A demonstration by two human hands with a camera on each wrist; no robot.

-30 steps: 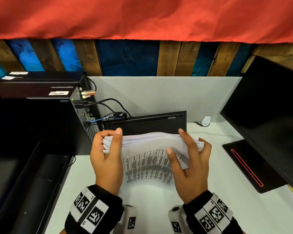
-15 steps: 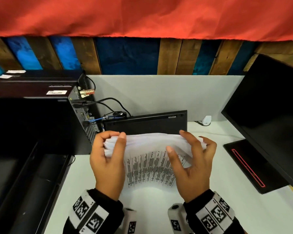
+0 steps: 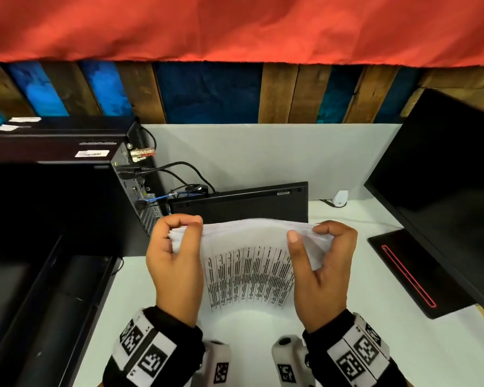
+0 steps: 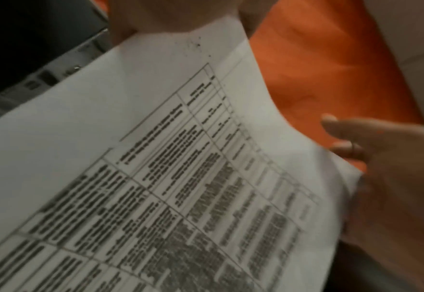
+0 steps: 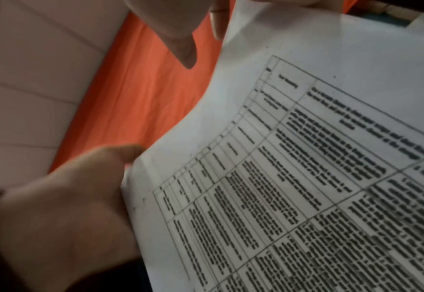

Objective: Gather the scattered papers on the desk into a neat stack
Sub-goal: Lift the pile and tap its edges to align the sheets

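A stack of white papers (image 3: 249,263) stands on edge on the white desk (image 3: 375,344), with a printed table on the sheet facing me. Its top edge bows upward between my hands. My left hand (image 3: 179,233) grips the top left corner, thumb and fingers curled round it. At the top right edge my right hand (image 3: 316,238) pinches the stack, thumb in front and fingers curled behind. The left wrist view shows the printed sheet (image 4: 156,177) close up, blurred. The right wrist view shows the same sheet (image 5: 306,158). The stack's bottom edge is hidden behind my wrists.
A black keyboard (image 3: 238,202) leans against the grey partition just behind the papers. A computer tower (image 3: 134,191) with cables stands at the left. A dark monitor (image 3: 444,177) and its base (image 3: 414,275) stand at the right. A small white device (image 3: 340,198) lies at the back.
Both hands went from fingers stretched along the stack's top edge to fingers curled and pinching its top corners. The top edge now bows up more.
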